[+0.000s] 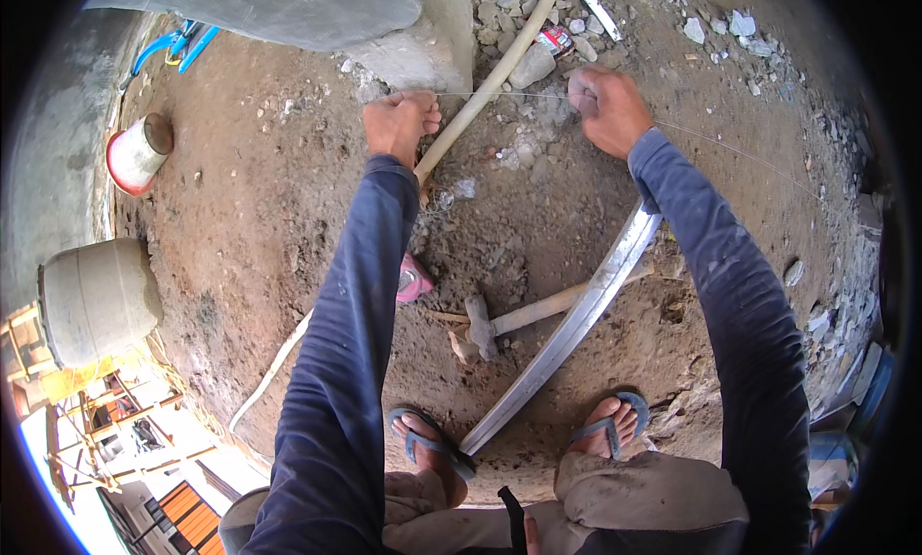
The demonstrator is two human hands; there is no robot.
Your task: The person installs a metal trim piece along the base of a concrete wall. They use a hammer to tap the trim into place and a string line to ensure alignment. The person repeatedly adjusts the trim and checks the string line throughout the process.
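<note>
A thin pale line (523, 95), string or fine wire, runs nearly straight between my two hands. My left hand (401, 123) is closed on one stretch of it, beside a long pale pole (480, 96) that slants across the ground. Farther right, my right hand (610, 111) pinches the same line, with its fingers bent together. Past the right wrist the line carries on toward the right side. Below the hands, a long silver metal bar (567, 349) lies aslant with its near end by my left foot. A hammer (480, 326) with a wooden handle rests on the dirt, its handle meeting the bar.
A concrete base (423, 60) stands just beyond my left hand. Rubble (533, 65) lies at the far middle. At left are a red-and-white bucket (144, 154), a grey drum (101, 301) and a blue tool (197, 48). A pink object (413, 279) is partly behind my left sleeve.
</note>
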